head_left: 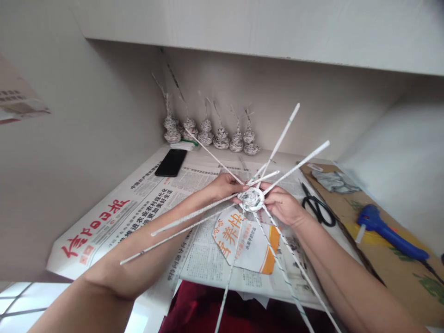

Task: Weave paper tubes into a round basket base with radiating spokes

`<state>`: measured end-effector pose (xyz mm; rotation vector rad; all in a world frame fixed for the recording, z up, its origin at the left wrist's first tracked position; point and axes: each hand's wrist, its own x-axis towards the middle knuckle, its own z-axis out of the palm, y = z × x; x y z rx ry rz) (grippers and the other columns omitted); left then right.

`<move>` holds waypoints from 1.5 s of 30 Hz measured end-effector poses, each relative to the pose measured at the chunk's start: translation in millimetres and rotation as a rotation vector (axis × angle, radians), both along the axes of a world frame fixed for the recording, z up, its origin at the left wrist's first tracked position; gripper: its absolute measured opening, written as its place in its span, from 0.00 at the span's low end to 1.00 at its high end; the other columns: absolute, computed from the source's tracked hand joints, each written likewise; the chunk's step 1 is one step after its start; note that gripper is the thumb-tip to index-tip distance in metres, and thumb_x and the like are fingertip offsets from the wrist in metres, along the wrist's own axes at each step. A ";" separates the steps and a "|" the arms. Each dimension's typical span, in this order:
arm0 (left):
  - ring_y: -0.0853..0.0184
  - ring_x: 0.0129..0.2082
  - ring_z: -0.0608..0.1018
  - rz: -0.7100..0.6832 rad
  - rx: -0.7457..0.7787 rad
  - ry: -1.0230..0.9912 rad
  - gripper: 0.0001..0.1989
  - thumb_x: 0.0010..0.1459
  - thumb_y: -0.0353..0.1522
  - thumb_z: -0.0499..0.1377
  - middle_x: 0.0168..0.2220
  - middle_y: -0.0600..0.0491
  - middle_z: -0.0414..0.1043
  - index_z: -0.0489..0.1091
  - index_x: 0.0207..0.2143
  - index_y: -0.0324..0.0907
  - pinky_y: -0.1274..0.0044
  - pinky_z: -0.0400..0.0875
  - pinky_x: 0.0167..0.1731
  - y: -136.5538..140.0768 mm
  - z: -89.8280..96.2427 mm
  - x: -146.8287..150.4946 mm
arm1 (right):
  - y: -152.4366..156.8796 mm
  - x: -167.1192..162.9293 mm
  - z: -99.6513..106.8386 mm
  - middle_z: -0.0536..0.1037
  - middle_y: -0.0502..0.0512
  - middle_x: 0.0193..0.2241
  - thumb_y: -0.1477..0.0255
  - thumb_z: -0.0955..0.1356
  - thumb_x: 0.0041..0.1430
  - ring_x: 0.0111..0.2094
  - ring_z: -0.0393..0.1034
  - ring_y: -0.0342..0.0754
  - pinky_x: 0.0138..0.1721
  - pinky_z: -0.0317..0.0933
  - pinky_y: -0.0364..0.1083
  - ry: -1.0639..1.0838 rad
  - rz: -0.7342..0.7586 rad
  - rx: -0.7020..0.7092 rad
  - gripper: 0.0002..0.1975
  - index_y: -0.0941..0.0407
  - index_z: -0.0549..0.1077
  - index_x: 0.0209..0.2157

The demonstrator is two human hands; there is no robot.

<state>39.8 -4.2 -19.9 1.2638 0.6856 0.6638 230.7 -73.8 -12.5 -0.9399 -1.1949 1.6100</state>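
A small round woven piece (251, 199) made of rolled paper strips is held up in the middle, with several long white paper rods fanning out from it. My left hand (226, 186) grips its left rim, thumb and fingers pinched together. On the right side my right hand (283, 203) has its fingers closed on the rim. Beneath the piece lies a cut card (248, 245) with orange lettering. Parts of the fingertips are hidden behind the weave.
Newspaper (138, 222) covers the table. Several woven gourd shapes (221, 138) stand along the back wall, near a black phone (171, 162). At right are black scissors (318, 206), a blue glue gun (390, 233) and a grey cloth (336, 181) on cardboard (367, 245).
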 end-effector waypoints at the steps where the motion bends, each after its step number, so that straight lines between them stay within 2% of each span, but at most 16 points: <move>1: 0.71 0.22 0.74 0.003 0.012 0.004 0.13 0.43 0.33 0.70 0.25 0.49 0.75 0.75 0.28 0.32 0.80 0.70 0.21 -0.6 0.9 -0.2 | 1.1 2.3 -0.7 0.80 0.55 0.36 0.79 0.66 0.39 0.34 0.73 0.50 0.32 0.65 0.45 0.017 0.019 -0.023 0.24 0.56 0.77 0.42; 3: 0.72 0.22 0.74 0.009 0.032 0.017 0.12 0.43 0.33 0.69 0.24 0.50 0.74 0.74 0.28 0.32 0.81 0.69 0.21 -2.1 2.8 -0.4 | 3.4 5.5 -4.0 0.80 0.55 0.35 0.79 0.66 0.39 0.34 0.73 0.50 0.33 0.65 0.46 0.038 0.020 -0.057 0.23 0.56 0.78 0.41; 5: 0.73 0.20 0.72 -0.007 0.038 0.025 0.12 0.44 0.33 0.69 0.23 0.52 0.73 0.74 0.27 0.32 0.82 0.68 0.20 -3.6 3.7 -0.2 | 5.4 6.6 -9.1 0.80 0.55 0.34 0.77 0.69 0.42 0.33 0.72 0.49 0.33 0.66 0.47 0.016 -0.061 -0.055 0.18 0.55 0.78 0.40; 7: 0.74 0.19 0.72 -0.049 0.029 0.026 0.12 0.43 0.33 0.69 0.22 0.53 0.73 0.75 0.28 0.32 0.82 0.67 0.19 -5.0 2.6 0.8 | 7.0 5.8 -14.4 0.80 0.54 0.33 0.72 0.71 0.46 0.32 0.72 0.48 0.33 0.65 0.46 -0.043 -0.166 -0.009 0.15 0.55 0.79 0.39; 9: 0.73 0.20 0.73 -0.088 0.011 0.021 0.15 0.42 0.34 0.70 0.24 0.52 0.74 0.76 0.32 0.33 0.82 0.68 0.19 -6.2 -0.3 2.5 | 7.8 4.2 -18.1 0.80 0.54 0.33 0.68 0.73 0.47 0.32 0.71 0.47 0.34 0.65 0.46 -0.111 -0.218 0.043 0.15 0.55 0.79 0.39; 16: 0.69 0.26 0.77 -0.094 -0.023 0.054 0.18 0.40 0.35 0.71 0.31 0.48 0.77 0.77 0.34 0.34 0.79 0.73 0.23 -7.2 -7.9 5.9 | 5.6 -0.2 -15.2 0.79 0.51 0.29 0.67 0.76 0.42 0.29 0.71 0.46 0.31 0.63 0.45 -0.133 -0.201 0.046 0.19 0.54 0.79 0.39; 20: 0.69 0.24 0.76 -0.065 -0.020 0.083 0.18 0.39 0.35 0.71 0.28 0.48 0.76 0.77 0.32 0.32 0.79 0.73 0.22 -8.8 -6.0 6.2 | 5.5 -2.4 -15.6 0.80 0.52 0.29 0.64 0.75 0.44 0.26 0.69 0.43 0.28 0.61 0.43 -0.179 -0.255 0.077 0.14 0.56 0.80 0.33; 27: 0.70 0.24 0.76 -0.036 -0.030 0.100 0.17 0.37 0.35 0.72 0.27 0.50 0.75 0.75 0.29 0.33 0.80 0.73 0.21 -10.6 -5.0 6.7 | 8.4 -2.7 -24.9 0.80 0.55 0.29 0.60 0.74 0.44 0.27 0.71 0.46 0.25 0.61 0.43 -0.179 -0.321 0.082 0.16 0.56 0.80 0.33; 39: 0.71 0.23 0.75 -0.019 -0.032 0.118 0.16 0.37 0.35 0.72 0.25 0.51 0.74 0.75 0.27 0.34 0.81 0.72 0.21 -10.4 -5.1 8.6 | 8.8 -0.3 -19.3 0.78 0.53 0.24 0.63 0.74 0.45 0.25 0.69 0.44 0.26 0.60 0.43 -0.204 -0.337 0.124 0.13 0.56 0.80 0.31; 45: 0.72 0.22 0.75 0.121 -0.057 0.105 0.09 0.42 0.30 0.69 0.23 0.53 0.73 0.75 0.26 0.34 0.81 0.73 0.21 -12.2 0.6 9.3 | 6.1 1.5 -13.8 0.80 0.53 0.29 0.66 0.73 0.47 0.28 0.71 0.46 0.31 0.64 0.45 -0.212 -0.308 0.094 0.13 0.56 0.79 0.36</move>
